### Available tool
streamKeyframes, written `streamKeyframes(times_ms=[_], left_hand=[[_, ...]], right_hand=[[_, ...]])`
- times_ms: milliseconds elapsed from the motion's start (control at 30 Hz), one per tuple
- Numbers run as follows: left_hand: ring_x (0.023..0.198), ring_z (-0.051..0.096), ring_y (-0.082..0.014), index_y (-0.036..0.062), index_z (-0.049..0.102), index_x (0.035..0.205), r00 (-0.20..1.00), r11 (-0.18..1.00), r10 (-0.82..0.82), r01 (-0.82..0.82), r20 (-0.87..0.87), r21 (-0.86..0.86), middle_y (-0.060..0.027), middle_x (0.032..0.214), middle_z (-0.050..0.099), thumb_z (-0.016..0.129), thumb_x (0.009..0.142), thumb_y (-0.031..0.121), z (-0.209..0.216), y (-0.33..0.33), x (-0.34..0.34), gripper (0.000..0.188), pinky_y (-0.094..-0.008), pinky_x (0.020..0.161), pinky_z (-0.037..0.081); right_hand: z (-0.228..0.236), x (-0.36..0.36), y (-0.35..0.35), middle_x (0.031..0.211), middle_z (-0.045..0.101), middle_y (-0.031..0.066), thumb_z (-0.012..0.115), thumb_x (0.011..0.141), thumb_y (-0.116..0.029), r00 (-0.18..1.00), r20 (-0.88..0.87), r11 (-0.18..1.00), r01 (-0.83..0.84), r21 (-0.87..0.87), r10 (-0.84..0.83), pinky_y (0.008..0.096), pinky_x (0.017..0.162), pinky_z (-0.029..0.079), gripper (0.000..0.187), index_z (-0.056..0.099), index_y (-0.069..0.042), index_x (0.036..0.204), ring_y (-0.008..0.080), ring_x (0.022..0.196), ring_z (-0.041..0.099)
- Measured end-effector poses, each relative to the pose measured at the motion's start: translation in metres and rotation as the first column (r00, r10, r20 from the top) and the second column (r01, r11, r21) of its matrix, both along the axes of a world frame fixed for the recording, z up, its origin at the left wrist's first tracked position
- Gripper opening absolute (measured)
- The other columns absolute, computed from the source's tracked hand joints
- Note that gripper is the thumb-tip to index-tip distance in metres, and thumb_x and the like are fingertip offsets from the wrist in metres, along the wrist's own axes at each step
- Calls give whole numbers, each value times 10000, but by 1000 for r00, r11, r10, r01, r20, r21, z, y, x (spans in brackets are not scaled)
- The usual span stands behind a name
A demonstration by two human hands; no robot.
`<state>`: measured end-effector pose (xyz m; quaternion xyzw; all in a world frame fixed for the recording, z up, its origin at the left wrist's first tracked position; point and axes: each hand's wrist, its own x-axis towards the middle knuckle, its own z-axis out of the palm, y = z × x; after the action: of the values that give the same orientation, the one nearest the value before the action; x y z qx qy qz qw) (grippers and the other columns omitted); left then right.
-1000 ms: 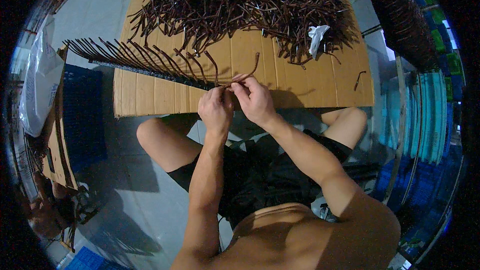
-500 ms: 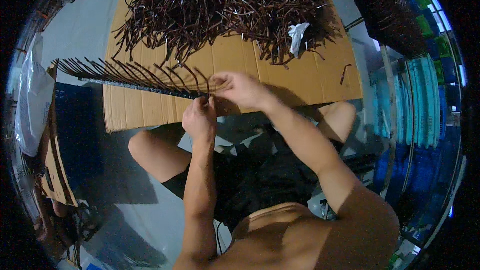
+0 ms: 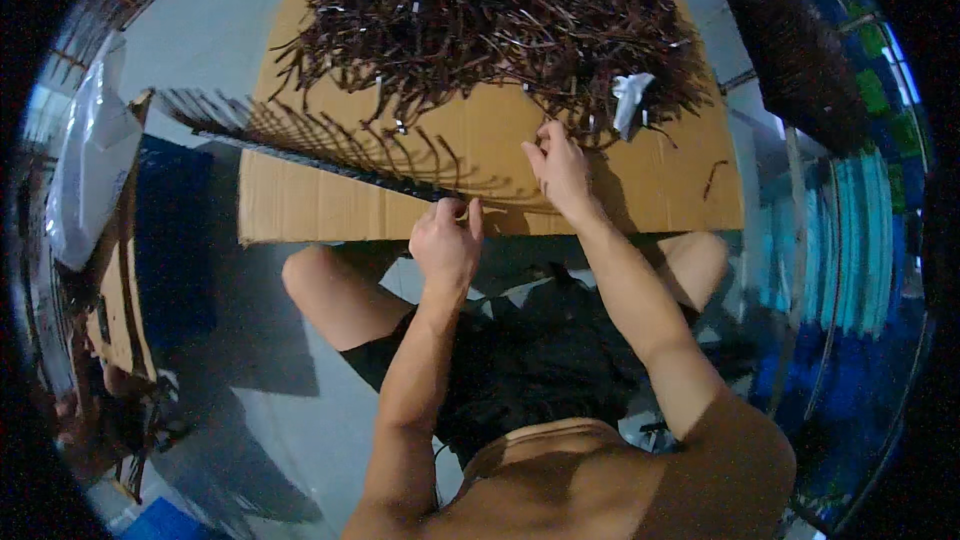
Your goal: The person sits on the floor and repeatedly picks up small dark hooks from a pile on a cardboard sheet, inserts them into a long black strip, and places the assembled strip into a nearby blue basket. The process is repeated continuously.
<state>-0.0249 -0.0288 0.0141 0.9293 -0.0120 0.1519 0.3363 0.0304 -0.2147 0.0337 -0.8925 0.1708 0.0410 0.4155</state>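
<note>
A long dark bar slants across the left part of the cardboard, with a row of thin, curved brown strips standing up along it. My left hand grips its near right end between thumb and fingers. To the right, my right hand is over the cardboard at the near edge of a large heap of loose brown strips. Its thumb and forefinger stand apart, and I see nothing held between them. What exact material the strips are, I cannot make out.
The cardboard sheet lies before my crossed legs. A crumpled white scrap rests on the heap's right side, and one loose strip lies farther right. A plastic-wrapped bundle stands left; a dark bristly rack and turquoise stacks stand right.
My right hand has moved away from the bar's end, right and up toward the heap. My left hand stays on the bar. The whole view has shifted a little.
</note>
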Motion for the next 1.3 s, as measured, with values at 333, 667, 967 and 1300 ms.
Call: streamKeyframes(times_ms=[333, 667, 967, 1300], left_hand=[[638, 606, -326, 74, 621, 792, 977, 999, -37, 29, 210, 42, -112, 738, 613, 662, 828, 239, 60, 11, 5, 173, -413, 558, 481], [637, 551, -163, 16, 638, 851, 880, 857, -474, 464, 9, -223, -38, 709, 601, 616, 879, 192, 148, -61, -59, 180, -310, 566, 457], [992, 610, -267, 49, 286, 1359, 786, 296, -594, 15, -172, -955, -146, 1167, 542, 571, 911, 82, 43, -99, 13, 532, -388, 821, 531], [786, 640, -185, -69, 576, 975, 464, 233, -883, 295, -75, -927, -117, 898, 628, 546, 919, 14, 117, -380, 11, 105, -318, 735, 534]], right_hand=[[-47, -62, 79, 951, 635, 120, 558, 913, -172, 909, 334, 857, -368, 361, 250, 345, 801, 482, 238, 557, -17, 1094, 213, 867, 602], [3, -57, 21, 1144, 590, 93, 571, 908, -108, 889, 257, 432, -76, 899, -379, 363, 843, 494, 326, 527, -37, 1223, 177, 950, 580], [111, -172, -343, 972, 663, 166, 469, 948, -180, 832, 97, 296, 83, 952, -546, 338, 623, 562, 267, 556, 0, 1125, 288, 806, 678], [62, -158, -627, 789, 641, 112, 480, 939, -231, 285, 29, 166, 468, 868, -958, 329, 607, 489, 213, 591, -66, 1017, 219, 703, 602]])
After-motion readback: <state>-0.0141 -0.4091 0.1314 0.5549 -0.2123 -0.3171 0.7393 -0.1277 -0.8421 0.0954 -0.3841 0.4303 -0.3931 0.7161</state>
